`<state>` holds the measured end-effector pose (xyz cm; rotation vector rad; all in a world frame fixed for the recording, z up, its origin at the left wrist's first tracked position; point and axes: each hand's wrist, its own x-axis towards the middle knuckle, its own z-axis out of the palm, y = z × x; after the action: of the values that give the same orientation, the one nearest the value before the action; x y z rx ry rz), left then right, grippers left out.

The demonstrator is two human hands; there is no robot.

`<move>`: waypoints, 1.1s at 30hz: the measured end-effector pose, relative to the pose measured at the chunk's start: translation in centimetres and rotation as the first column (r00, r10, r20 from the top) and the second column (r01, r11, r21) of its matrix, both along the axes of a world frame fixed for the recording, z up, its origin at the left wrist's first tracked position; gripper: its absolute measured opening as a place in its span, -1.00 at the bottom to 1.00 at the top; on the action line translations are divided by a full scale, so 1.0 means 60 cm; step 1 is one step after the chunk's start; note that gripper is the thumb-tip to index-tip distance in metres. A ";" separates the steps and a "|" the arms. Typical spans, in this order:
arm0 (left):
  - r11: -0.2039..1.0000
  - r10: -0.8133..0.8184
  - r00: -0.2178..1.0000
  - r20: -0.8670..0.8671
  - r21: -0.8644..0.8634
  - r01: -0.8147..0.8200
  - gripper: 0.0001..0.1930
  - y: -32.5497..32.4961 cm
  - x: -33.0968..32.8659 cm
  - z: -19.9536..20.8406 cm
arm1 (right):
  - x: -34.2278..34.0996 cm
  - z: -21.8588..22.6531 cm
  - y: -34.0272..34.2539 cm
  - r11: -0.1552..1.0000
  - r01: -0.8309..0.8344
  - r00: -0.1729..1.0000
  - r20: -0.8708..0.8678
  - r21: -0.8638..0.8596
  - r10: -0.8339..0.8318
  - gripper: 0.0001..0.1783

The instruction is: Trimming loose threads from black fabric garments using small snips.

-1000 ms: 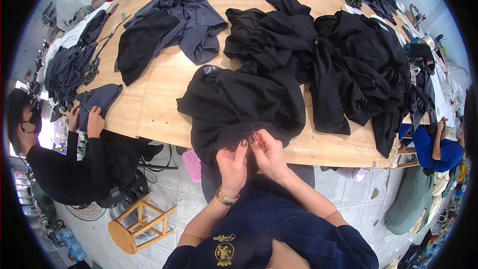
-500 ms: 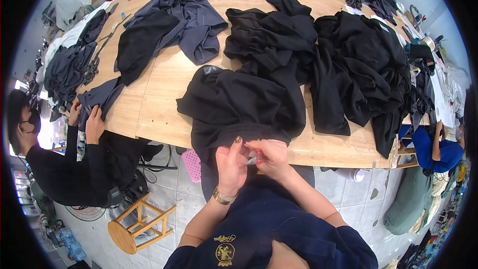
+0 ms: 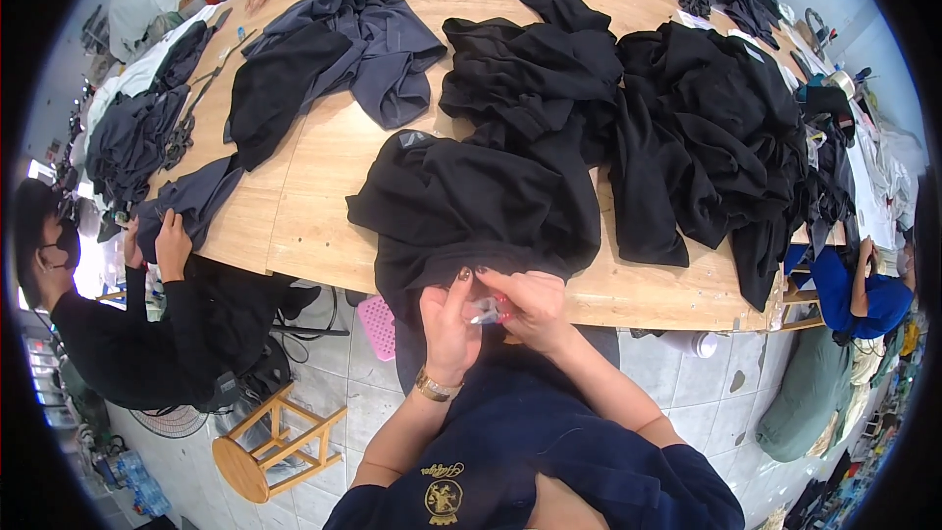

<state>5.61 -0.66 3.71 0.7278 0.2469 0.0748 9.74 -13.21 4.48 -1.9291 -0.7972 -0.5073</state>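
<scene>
A black garment (image 3: 471, 201) lies bunched on the near side of the table, its near edge hanging over toward me. At that edge my left hand (image 3: 448, 324) is closed, pinching the black cloth with thumb and fingers. Close beside it, my right hand (image 3: 533, 306) is closed too, thumb tip almost touching the left thumb. Between the hands, under the right fingers, shows a small shiny silver tool (image 3: 483, 313), with a bit of red near it. It looks like thread snips, but its shape is partly hidden by the fingers.
Black garments (image 3: 706, 137) are heaped to the right and behind on the wooden table (image 3: 319, 206). Dark grey clothing (image 3: 392, 49) lies at far left. A co-worker (image 3: 128, 324) handles grey cloth at the left. A wooden stool (image 3: 245, 456) and pink basket (image 3: 377, 327) stand below.
My hands have shifted slightly at the cloth edge; the right thumb has come up beside the left, and more of the shiny tool shows. The co-worker at left has moved their hands on the grey cloth.
</scene>
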 end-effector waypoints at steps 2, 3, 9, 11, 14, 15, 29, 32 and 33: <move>1.000 -0.015 1.000 -0.004 0.018 0.015 -0.87 0.004 0.002 -0.009 | -0.001 -0.002 -0.005 0.999 -0.039 0.995 0.090 -0.024 0.041 -0.61; 0.999 -0.033 0.999 -0.008 0.035 0.033 -0.87 0.005 0.002 -0.010 | -0.003 -0.003 -0.007 0.999 -0.040 0.995 0.090 -0.025 0.042 -0.61; 0.999 0.027 0.999 0.032 0.029 -0.028 -0.86 -0.013 0.006 0.007 | -0.012 0.004 -0.024 0.993 -0.103 0.989 0.099 -0.065 0.109 -0.59; 0.999 0.039 0.999 0.026 0.033 -0.040 -0.86 -0.013 0.005 0.004 | -0.015 0.003 -0.024 0.994 -0.105 0.991 0.081 -0.042 0.108 -0.60; 0.994 0.002 0.999 0.039 0.113 -0.006 -0.85 -0.012 0.005 0.004 | -0.019 -0.001 -0.024 0.993 -0.106 0.994 0.041 0.052 0.104 -0.65; 0.996 0.016 0.998 0.060 0.089 -0.022 -0.84 -0.014 0.008 0.012 | -0.021 -0.002 -0.024 0.987 -0.103 0.995 0.017 0.121 0.101 -0.69; 0.998 0.034 0.991 0.128 0.049 -0.041 -0.80 0.003 0.013 0.026 | -0.012 -0.016 -0.050 0.999 0.022 0.944 -0.329 -0.047 -0.036 -0.71; 0.999 0.010 0.992 0.122 0.029 -0.013 -0.78 0.004 0.014 0.022 | -0.016 -0.004 -0.047 0.995 0.075 0.923 -0.372 -0.070 -0.096 -0.72; 1.000 0.009 0.992 0.122 0.029 -0.012 -0.78 0.004 0.014 0.023 | -0.016 -0.002 -0.045 0.995 0.076 0.923 -0.372 -0.071 -0.097 -0.72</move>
<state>6.43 -0.42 5.08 0.7483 0.1326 0.1328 8.79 -15.90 4.33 -2.0351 -0.4830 -0.1566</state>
